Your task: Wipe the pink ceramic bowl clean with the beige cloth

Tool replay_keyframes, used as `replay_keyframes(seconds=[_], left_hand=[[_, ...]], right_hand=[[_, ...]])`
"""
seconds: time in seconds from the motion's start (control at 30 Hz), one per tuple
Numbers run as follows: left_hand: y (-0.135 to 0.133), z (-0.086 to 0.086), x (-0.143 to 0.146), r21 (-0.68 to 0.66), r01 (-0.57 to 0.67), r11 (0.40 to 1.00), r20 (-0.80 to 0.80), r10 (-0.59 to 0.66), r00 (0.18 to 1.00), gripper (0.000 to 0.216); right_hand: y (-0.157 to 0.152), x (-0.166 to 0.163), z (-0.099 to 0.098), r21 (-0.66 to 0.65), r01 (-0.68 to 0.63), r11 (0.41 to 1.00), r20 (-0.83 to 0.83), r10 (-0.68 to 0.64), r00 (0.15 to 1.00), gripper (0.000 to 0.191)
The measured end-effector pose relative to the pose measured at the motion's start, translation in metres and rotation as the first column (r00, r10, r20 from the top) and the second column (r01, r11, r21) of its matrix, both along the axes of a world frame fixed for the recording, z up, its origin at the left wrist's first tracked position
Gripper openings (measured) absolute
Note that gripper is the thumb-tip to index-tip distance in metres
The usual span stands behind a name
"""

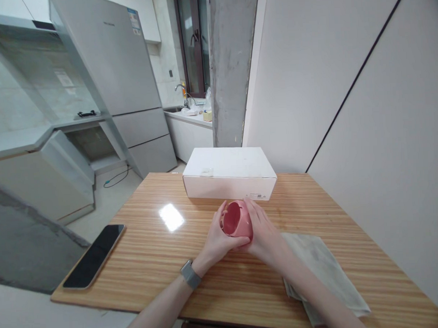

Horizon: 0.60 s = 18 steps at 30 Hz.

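A pink cup-like vessel (244, 226) is held between both hands above the middle of the wooden table, its round dark-pink opening tilted toward the left. My left hand (219, 239) wraps its left and lower side, the thumb stretched across the front. Against the right side presses my right hand (261, 230), its fingers reaching over the far top. Part of the vessel is hidden by the fingers. Just behind it stands a closed white box (229, 185). Under my right forearm lies a folded greyish cloth (325, 270).
On the left of the wooden table (146, 254) lies a dark-screened phone or tablet (96, 256), close to the edge. A white wall (385, 142) borders the table's right side. Farther off are a grey refrigerator (109, 67) and a sink counter (192, 133).
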State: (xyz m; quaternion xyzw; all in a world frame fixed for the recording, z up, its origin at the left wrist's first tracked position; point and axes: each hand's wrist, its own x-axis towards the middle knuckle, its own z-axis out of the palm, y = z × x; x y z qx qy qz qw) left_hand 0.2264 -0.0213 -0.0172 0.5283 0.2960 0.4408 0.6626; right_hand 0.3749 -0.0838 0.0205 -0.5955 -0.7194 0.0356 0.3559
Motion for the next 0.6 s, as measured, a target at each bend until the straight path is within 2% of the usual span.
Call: replay_keyframes(seconds=[0.2,0.33,0.43,0.6], left_hand=[[-0.006,0.009,-0.002,0.004,0.131,0.991,-0.004,-0.131,0.991,0.106],[-0.009,0.012,-0.002,-0.006,0.223,0.975,0.066,-0.222,0.973,0.079],[-0.008,0.013,0.002,-0.026,0.250,0.968,0.140,-0.244,0.960,0.061],[-0.002,0.014,0.004,-0.086,0.222,0.971,0.141,-0.209,0.968,0.060]], right_hand=[[-0.005,0.016,0.001,-0.068,0.020,0.998,-0.049,-0.023,0.999,0.097],[-0.013,0.039,-0.001,-0.108,0.017,0.994,-0.183,-0.036,0.982,0.104],[-0.022,0.052,-0.003,-0.128,0.022,0.992,-0.266,-0.056,0.962,0.103],[-0.032,0.071,-0.011,-0.101,0.058,0.993,-0.442,-0.097,0.892,0.091]])
